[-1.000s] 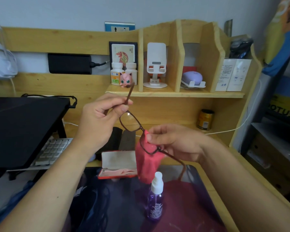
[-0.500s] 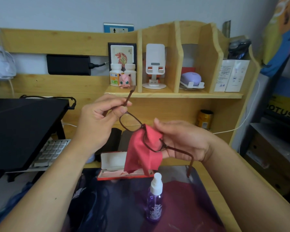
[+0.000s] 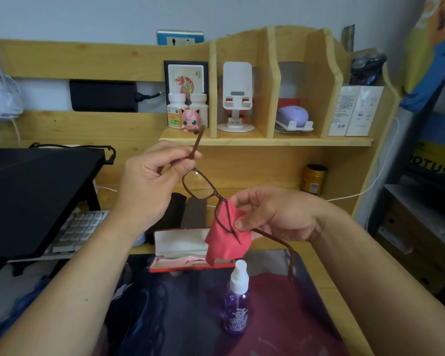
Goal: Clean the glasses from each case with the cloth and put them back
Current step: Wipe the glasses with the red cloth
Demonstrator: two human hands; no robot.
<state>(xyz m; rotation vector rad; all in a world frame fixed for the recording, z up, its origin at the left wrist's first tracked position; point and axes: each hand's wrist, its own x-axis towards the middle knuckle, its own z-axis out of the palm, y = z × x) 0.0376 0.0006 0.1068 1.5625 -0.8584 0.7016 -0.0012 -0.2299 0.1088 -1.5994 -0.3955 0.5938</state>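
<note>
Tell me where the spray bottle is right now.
In the head view, the spray bottle stands upright on the dark desk mat, centre-low, just in front of the open red case and below the cloth.

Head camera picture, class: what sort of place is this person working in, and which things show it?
Probably a home study desk: a wooden desk shelf holding a phone stand, a keyboard under a black stand, and a wall socket.

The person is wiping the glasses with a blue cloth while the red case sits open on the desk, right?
Not quite: the cloth is red, not blue, as the head view shows. The right hand rubs it on the glasses, and the red case does sit open.
</note>
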